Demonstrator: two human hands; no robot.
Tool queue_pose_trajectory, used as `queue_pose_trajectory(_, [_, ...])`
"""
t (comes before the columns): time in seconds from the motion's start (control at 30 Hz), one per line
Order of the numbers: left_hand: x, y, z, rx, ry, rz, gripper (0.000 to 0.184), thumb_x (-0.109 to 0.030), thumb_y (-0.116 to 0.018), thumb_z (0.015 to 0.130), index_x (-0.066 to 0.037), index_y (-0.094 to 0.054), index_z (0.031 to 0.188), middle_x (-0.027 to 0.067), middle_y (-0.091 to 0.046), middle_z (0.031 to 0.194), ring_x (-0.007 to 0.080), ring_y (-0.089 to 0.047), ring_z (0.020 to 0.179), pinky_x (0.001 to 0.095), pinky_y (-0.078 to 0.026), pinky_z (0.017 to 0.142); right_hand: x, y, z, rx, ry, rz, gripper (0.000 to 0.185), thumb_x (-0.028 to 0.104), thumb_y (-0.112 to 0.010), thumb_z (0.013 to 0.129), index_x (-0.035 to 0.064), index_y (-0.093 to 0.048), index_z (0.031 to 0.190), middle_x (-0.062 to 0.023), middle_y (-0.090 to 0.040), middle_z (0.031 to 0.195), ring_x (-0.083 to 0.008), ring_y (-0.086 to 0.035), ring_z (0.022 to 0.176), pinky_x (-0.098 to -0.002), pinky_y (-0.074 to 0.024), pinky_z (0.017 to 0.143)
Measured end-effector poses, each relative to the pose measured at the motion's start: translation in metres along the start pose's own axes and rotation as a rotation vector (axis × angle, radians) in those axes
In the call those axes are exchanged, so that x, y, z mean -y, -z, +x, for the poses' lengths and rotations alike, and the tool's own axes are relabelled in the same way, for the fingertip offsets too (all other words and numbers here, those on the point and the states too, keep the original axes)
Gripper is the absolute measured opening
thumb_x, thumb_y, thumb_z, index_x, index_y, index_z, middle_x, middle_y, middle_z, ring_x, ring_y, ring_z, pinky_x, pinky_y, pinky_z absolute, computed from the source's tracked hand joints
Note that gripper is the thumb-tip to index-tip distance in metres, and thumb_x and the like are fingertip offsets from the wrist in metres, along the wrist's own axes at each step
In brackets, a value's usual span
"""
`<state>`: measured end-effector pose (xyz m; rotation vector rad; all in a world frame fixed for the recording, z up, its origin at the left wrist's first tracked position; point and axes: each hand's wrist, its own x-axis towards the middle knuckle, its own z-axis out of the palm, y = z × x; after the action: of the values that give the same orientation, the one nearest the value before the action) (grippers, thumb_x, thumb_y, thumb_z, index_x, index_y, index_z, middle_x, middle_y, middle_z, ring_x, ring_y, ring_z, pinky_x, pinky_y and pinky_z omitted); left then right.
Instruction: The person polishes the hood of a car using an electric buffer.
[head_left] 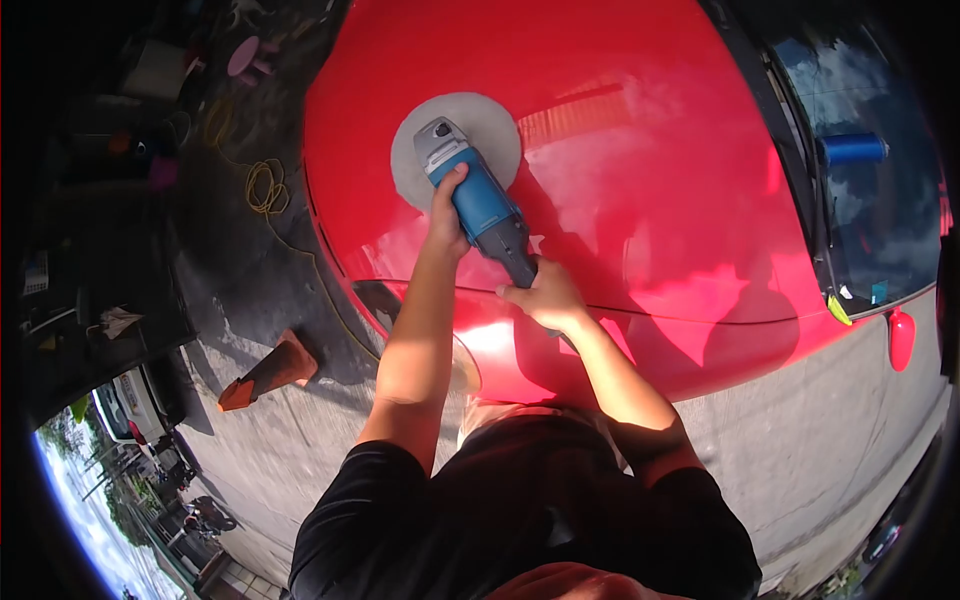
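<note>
The glossy red hood appears mid-buffing, its finished and remaining areas indistinguishable, with the polisher over its front portion, the pad seemingly flat against it, the left hand's fingers grasping the tool's body and the right hand's its handle.
</note>
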<state>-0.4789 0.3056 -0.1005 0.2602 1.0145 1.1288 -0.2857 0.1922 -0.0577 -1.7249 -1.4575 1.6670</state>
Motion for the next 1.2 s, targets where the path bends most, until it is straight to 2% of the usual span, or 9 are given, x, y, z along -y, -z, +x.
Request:
queue_pose_trajectory(0.13, [-0.005, 0.040, -0.006, -0.042, -0.033, -0.044, 0.066, -0.050, -0.079, 0.093, -0.003, -0.058, 0.135, 0.0154, -0.069, 0.109, 0.0306, -0.074, 0.097, 0.0473, -0.065, 0.087, 0.007, -0.020, 0.012, 0.051, 0.022, -0.105, 0.054, 0.035, -0.093, 0.080, -0.0057, -0.071, 0.109, -0.0233, -0.075, 0.089, -0.0365, -0.078, 0.086, -0.0463, -0.0586, 0.078])
queue_pose_trajectory(0.33, [-0.007, 0.093, -0.020, -0.127, -0.041, -0.093, 0.067, -0.052, -0.077, 0.094, -0.004, -0.059, 0.137, 0.0157, -0.071, 0.109, 0.0325, -0.075, 0.098, 0.0502, -0.064, 0.092, -0.006, -0.056, 0.033, 0.151, 0.053, -0.145, 0.061, 0.040, -0.093, 0.077, -0.0083, -0.071, 0.107, -0.0269, -0.076, 0.090, -0.0414, -0.077, 0.087, -0.0479, -0.0591, 0.079])
queue_pose_trajectory(0.53, [-0.019, 0.160, -0.021, -0.161, -0.101, -0.151, 0.077, -0.060, -0.075, 0.092, -0.001, -0.059, 0.138, 0.0212, -0.073, 0.113, 0.0390, -0.076, 0.102, 0.0541, -0.063, 0.097, 0.003, -0.096, 0.059, 0.230, 0.141, -0.184, 0.055, 0.036, -0.093, 0.078, -0.0056, -0.073, 0.108, -0.0245, -0.074, 0.091, -0.0376, -0.076, 0.086, -0.0472, -0.0571, 0.077])
queue_pose_trajectory(0.67, [-0.038, 0.175, -0.010, -0.143, -0.123, -0.133, 0.076, -0.061, -0.074, 0.092, -0.002, -0.059, 0.138, 0.0216, -0.072, 0.116, 0.0394, -0.075, 0.105, 0.0551, -0.062, 0.098, 0.021, -0.100, 0.078, 0.283, 0.139, -0.265, 0.064, 0.043, -0.091, 0.081, -0.0054, -0.070, 0.118, -0.0272, -0.075, 0.099, -0.0426, -0.076, 0.093, -0.0505, -0.0587, 0.083])
queue_pose_trajectory(0.77, [-0.048, 0.156, 0.000, -0.138, -0.118, -0.094, 0.071, -0.058, -0.072, 0.095, -0.003, -0.057, 0.139, 0.0202, -0.070, 0.114, 0.0390, -0.075, 0.103, 0.0551, -0.063, 0.097, 0.018, -0.094, 0.083, 0.220, 0.195, -0.233, 0.065, 0.042, -0.090, 0.084, -0.0059, -0.067, 0.122, -0.0272, -0.075, 0.098, -0.0426, -0.076, 0.092, -0.0504, -0.0583, 0.083])
queue_pose_trajectory(0.87, [-0.053, 0.120, 0.010, -0.160, -0.127, -0.040, 0.071, -0.056, -0.073, 0.095, -0.003, -0.056, 0.138, 0.0199, -0.070, 0.115, 0.0389, -0.074, 0.103, 0.0548, -0.063, 0.096, 0.032, -0.067, 0.077, 0.264, 0.065, -0.109, 0.063, 0.040, -0.090, 0.086, -0.0068, -0.066, 0.121, -0.0273, -0.075, 0.097, -0.0421, -0.076, 0.090, -0.0494, -0.0580, 0.080])
queue_pose_trajectory(0.9, [-0.057, 0.105, 0.012, -0.161, -0.076, -0.051, 0.072, -0.055, -0.075, 0.094, -0.002, -0.056, 0.138, 0.0192, -0.069, 0.114, 0.0378, -0.074, 0.103, 0.0542, -0.064, 0.094, 0.034, -0.061, 0.072, 0.160, 0.116, -0.146, 0.055, 0.034, -0.092, 0.086, -0.0052, -0.067, 0.115, -0.0239, -0.073, 0.094, -0.0389, -0.075, 0.089, -0.0462, -0.0559, 0.080])
queue_pose_trajectory(1.0, [-0.058, 0.076, 0.032, -0.126, -0.061, -0.010, 0.071, -0.054, -0.076, 0.094, -0.002, -0.056, 0.137, 0.0186, -0.069, 0.113, 0.0362, -0.073, 0.101, 0.0527, -0.064, 0.092, 0.034, -0.038, 0.064, 0.079, 0.126, -0.116, 0.054, 0.035, -0.092, 0.086, -0.0052, -0.067, 0.112, -0.0231, -0.072, 0.091, -0.0376, -0.074, 0.087, -0.0462, -0.0554, 0.079])
queue_pose_trajectory(1.2, [-0.052, -0.032, 0.040, -0.044, -0.026, 0.093, 0.063, -0.051, -0.078, 0.095, -0.003, -0.059, 0.132, 0.0164, -0.069, 0.110, 0.0317, -0.073, 0.098, 0.0489, -0.064, 0.090, 0.029, 0.029, 0.036, -0.004, 0.132, 0.113, 0.045, 0.030, -0.090, 0.089, -0.0040, -0.067, 0.108, -0.0139, -0.069, 0.086, -0.0240, -0.069, 0.081, -0.0416, -0.0542, 0.077])
